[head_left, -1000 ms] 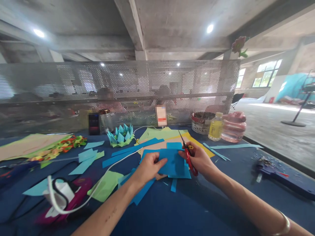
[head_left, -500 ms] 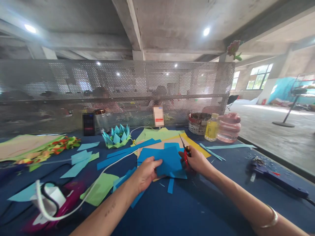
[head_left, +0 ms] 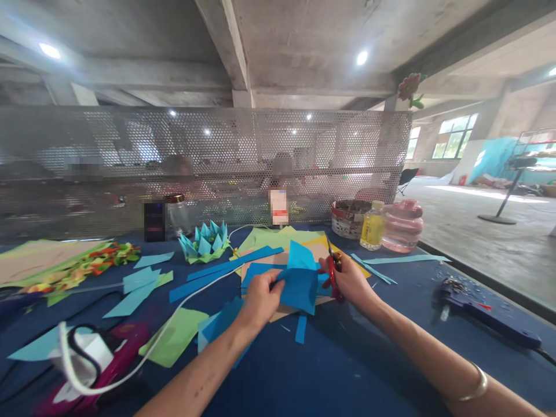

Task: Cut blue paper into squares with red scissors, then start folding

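Between its thumb and fingers, my left hand point(head_left: 263, 298) pinches a folded piece of blue paper point(head_left: 299, 289), one flap standing up at the back. My right hand point(head_left: 347, 278) is closed on red-handled scissors point(head_left: 333, 269), whose blades point up and away from me. Its fingertips are close to the paper's right side; whether they touch it I cannot tell. More blue, yellow and green sheets point(head_left: 269, 237) lie beneath and behind. A narrow blue strip point(head_left: 300, 330) rests on the table just below the held paper.
Left are a blue paper crown shape point(head_left: 204, 240), green paper point(head_left: 176, 336), a magenta power strip point(head_left: 108, 359) and a white cable point(head_left: 163, 333). Right are a yellow bottle point(head_left: 372, 226), a pink jug point(head_left: 403, 226) and a glue gun point(head_left: 486, 313). A perforated screen point(head_left: 243, 145) stands behind.
The blue paper has been lifted and turned, with a flap now upright. The scissors have tilted more upright in my right hand. My left hand has shifted slightly up.
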{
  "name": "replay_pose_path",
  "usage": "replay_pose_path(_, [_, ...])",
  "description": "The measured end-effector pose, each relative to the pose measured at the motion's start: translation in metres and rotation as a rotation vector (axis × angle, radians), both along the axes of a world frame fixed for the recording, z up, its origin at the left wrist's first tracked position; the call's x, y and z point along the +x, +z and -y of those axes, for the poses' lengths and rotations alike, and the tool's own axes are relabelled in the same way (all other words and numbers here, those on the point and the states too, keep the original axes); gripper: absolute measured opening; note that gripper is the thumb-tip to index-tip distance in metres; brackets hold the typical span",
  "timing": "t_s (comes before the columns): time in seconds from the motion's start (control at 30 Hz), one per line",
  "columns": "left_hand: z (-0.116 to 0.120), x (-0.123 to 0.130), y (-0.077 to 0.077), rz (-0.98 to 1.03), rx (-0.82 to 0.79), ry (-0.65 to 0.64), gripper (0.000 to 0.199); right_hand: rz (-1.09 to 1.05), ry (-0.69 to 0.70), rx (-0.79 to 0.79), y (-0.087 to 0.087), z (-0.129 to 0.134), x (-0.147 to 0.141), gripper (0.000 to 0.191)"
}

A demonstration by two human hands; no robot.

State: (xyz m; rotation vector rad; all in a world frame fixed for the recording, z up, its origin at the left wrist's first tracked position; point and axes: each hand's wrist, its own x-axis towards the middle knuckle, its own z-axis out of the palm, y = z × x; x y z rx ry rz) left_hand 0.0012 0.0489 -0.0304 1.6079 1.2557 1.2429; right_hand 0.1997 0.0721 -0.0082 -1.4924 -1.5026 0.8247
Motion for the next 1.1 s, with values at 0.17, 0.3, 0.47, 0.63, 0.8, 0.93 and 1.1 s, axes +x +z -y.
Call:
replay_pose_path(0.17, [0.001,-0.023,0.016,-0.043,0.187,-0.008,0.021,-0.501,-0.015,-0.043,0.010,0.004,0.001,0.035])
replay_pose_path(0.3, [0.008,-0.026,0.030,0.013,0.227,-0.027,0.022,-0.698,0.031,-0.352,0.010,0.006,0.002,0.034])
replay_pose_path(0.47, [0.013,-0.024,0.036,0.012,0.160,-0.133,0.021,-0.837,0.168,-0.342,0.008,0.003,0.002,0.035])
replay_pose_path(0.63, [0.010,-0.026,0.028,0.086,0.064,-0.146,0.013,-0.738,0.138,-0.234,0.011,0.001,0.005,0.041])
replay_pose_path(0.8, [0.009,-0.025,0.028,0.228,-0.064,-0.161,0.011,-0.626,0.183,-0.149,0.011,0.005,0.003,0.041])
replay_pose_path(0.93, [0.009,-0.027,0.030,0.479,-0.210,-0.208,0.020,-0.568,0.115,0.035,0.013,0.008,-0.001,0.042])
replay_pose_path(1.1, [0.006,-0.030,0.028,0.805,-0.361,-0.175,0.020,-0.687,0.036,0.148,0.017,0.010,-0.001,0.042])
